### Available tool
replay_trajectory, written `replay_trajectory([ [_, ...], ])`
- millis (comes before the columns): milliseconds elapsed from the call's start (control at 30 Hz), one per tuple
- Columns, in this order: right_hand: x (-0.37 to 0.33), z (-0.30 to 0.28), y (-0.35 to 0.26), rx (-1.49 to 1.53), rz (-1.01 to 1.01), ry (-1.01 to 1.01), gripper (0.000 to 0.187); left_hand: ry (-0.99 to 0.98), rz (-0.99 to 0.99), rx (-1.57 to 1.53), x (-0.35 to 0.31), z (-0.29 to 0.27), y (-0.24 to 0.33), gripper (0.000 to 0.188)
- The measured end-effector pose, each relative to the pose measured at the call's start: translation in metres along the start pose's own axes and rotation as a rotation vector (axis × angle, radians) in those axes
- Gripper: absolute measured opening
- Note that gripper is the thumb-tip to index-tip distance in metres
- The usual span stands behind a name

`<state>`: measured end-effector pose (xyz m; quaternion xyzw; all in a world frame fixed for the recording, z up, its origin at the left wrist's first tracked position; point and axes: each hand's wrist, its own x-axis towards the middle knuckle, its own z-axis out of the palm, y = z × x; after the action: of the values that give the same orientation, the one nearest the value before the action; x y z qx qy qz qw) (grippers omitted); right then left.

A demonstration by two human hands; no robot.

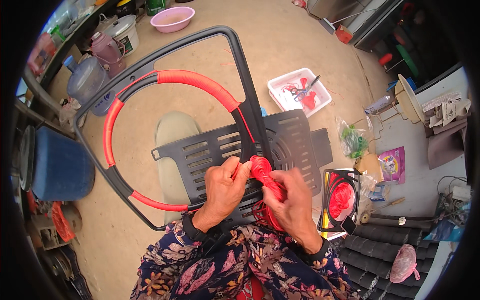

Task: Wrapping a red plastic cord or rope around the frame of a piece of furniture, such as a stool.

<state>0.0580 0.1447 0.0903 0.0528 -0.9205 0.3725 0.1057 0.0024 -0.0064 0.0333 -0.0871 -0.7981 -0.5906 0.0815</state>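
Note:
My left hand (223, 185) is closed, its thumb and fingers pinching at the near side of a bundle of glossy red cord (260, 167). Around the lower part of that bundle my right hand (291, 204) is closed, slightly blurred, and loose loops of cord hang below it. Beneath both hands lies a black frame (243, 75) with a large ring inside. Tightly wound red cord (197, 82) covers several stretches of the ring; bare black gaps lie between. My hands hide the ring's near right part. Under the frame is a black slotted plastic panel (202, 150).
A white tray (274, 97) holds scissors (302, 91) and red scraps. At the right are another black frame with red cord (341, 197) and stacked dark rolls (372, 252). A blue bin (62, 162), water jug (87, 80), thermos (107, 52) and pink basin (172, 19) stand left and far.

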Motion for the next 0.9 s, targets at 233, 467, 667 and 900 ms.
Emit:
replay_trajectory([
  [233, 0.003, 0.010, 0.004, -0.126, -0.062, -0.145, 0.029, 0.036, 0.080, 0.101, -0.002, -0.003, 0.001, 0.031],
  [467, 0.021, 0.024, -0.004, -0.101, -0.121, -0.031, 0.029, 0.056, 0.168, 0.152, -0.001, 0.000, 0.008, 0.028],
  [667, 0.020, 0.030, 0.003, -0.075, -0.165, 0.042, 0.037, 0.055, 0.145, 0.173, -0.001, 0.002, 0.001, 0.026],
  [900, 0.006, 0.024, 0.020, -0.057, -0.180, -0.037, 0.043, 0.037, 0.123, 0.172, -0.002, 0.003, -0.007, 0.029],
])
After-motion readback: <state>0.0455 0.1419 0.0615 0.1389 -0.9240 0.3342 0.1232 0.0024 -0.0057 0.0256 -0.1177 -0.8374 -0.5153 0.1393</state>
